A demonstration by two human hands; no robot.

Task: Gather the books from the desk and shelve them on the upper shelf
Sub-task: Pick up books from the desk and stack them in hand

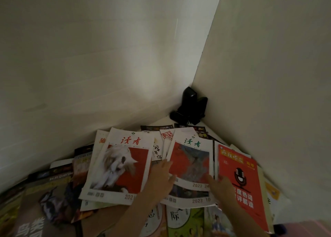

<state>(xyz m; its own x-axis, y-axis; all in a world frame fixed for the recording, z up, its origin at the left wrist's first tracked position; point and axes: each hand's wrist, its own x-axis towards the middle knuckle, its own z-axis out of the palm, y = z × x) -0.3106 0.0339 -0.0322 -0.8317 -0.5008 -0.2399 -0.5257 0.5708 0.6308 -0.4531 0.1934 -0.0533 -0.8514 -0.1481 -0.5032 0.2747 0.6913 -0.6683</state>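
Observation:
Several books and magazines lie spread over the desk in a dim corner. A magazine with a white horse on red [118, 166] lies left of centre. Beside it sits a magazine with a red and grey cover marked 2023 [191, 163], stacked on a similar one. A red book with a microphone picture [240, 181] lies at the right. My left hand [159, 179] rests flat with straight fingers on the left edge of the 2023 magazine. My right hand [222, 188] touches that magazine's lower right corner, next to the red book; its fingertips are partly hidden.
Two white walls meet in the corner behind the desk. A black device [189, 107] stands in that corner. More books, among them a brown bird book [46, 206] and green-covered ones [184, 220], overlap along the left and near edges.

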